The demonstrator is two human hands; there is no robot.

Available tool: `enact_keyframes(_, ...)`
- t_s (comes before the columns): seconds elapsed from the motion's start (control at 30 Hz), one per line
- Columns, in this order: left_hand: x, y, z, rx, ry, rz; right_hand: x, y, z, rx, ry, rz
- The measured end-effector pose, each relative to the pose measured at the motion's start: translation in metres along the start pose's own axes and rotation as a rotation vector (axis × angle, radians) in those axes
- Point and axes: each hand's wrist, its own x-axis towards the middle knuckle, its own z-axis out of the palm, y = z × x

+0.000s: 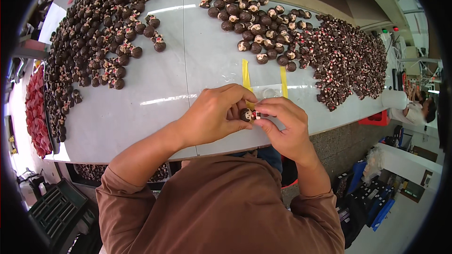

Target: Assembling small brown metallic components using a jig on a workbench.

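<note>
Brown long-sleeved top, sleeves pushed up the forearms

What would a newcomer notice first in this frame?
Two big heaps of small dark brown figures cover the white table: one at the upper left, one at the upper right. At the centre, the left hand and right hand pinch one figure between them.

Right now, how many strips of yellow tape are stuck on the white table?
2. One yellow strip runs down toward the left hand, its lower end hidden behind the fingers. The other yellow strip lies to its right, just above the right hand. More may be hidden under the hands.
</note>
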Motion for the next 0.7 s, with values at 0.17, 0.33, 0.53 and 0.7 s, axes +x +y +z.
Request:
enact_keyframes(0.17,0.003,-0.003,0.002,0.048,-0.067,0.094,-0.008,-0.002,-0.002,0.095,0.114,0.150)
enact_keyframes(0.33,0.003,-0.016,-0.014,0.475,0.245,0.209,-0.014,0.032,-0.042,-0.227,0.319,0.185)
enact_keyframes(0.53,0.012,-0.028,-0.070,0.969,0.700,-0.122,0.023,0.076,-0.074,-0.770,0.343,0.056)
enact_keyframes(0.7,0.005,-0.031,-0.085,1.218,0.781,-0.185,0.028,0.084,-0.068,-0.751,0.183,-0.001)
